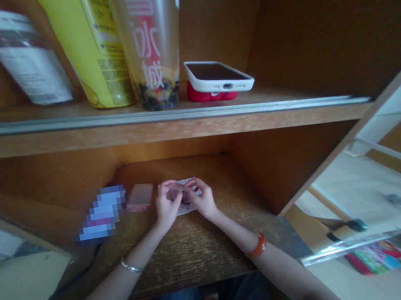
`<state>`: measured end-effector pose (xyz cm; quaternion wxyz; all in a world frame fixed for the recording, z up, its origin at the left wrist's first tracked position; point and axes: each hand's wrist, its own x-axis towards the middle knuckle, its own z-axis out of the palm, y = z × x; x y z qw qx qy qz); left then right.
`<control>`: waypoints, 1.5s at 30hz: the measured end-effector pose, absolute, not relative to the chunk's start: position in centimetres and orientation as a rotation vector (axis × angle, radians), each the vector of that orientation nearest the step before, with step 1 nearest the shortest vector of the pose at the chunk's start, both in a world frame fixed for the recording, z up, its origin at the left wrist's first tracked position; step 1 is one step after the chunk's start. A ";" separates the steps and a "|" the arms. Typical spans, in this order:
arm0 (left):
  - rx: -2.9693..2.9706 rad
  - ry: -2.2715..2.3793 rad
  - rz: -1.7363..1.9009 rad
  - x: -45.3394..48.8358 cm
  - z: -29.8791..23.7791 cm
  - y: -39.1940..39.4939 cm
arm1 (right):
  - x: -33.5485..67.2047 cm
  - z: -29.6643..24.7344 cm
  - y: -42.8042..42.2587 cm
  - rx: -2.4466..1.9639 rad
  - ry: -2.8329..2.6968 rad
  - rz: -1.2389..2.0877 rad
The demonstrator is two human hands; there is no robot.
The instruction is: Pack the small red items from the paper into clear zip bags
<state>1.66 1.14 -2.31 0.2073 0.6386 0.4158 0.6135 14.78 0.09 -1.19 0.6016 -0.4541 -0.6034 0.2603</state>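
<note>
My left hand (166,206) and my right hand (201,199) meet over the wooden desk (187,254), fingers curled in a pinch on a small pale packet (185,196) with dark pink print. The packet sits between both hands, partly hidden by the fingers. A silver bangle is on my left wrist, an orange one on my right. A flat pink card stack (140,197) lies just left of my left hand.
A blurred-out blue item (101,215) lies at the desk's left. The shelf (164,117) above holds a white-labelled jar (25,56), a yellow container (96,44), a clear drink cup (149,40) and a white phone (218,76) on something red. Wooden partitions close both sides.
</note>
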 end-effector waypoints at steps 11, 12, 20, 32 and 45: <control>1.796 1.185 1.659 1.7 -2.3 1.3 | 14.9 -1.2 0.1 -1.025 -1.354 0.646; 1.799 1.183 1.635 1.7 -2.4 1.4 | 14.9 -1.2 0.1 -1.027 -1.336 0.648; 1.749 1.277 1.657 1.6 -2.8 1.7 | 14.8 -1.9 0.9 -1.075 -1.228 0.700; 1.702 1.311 1.602 1.7 -2.6 1.6 | 15.1 -2.8 1.4 -1.196 -1.322 0.561; 1.758 1.431 1.610 1.4 -2.4 1.4 | 14.9 -2.7 1.3 -1.132 -1.308 0.679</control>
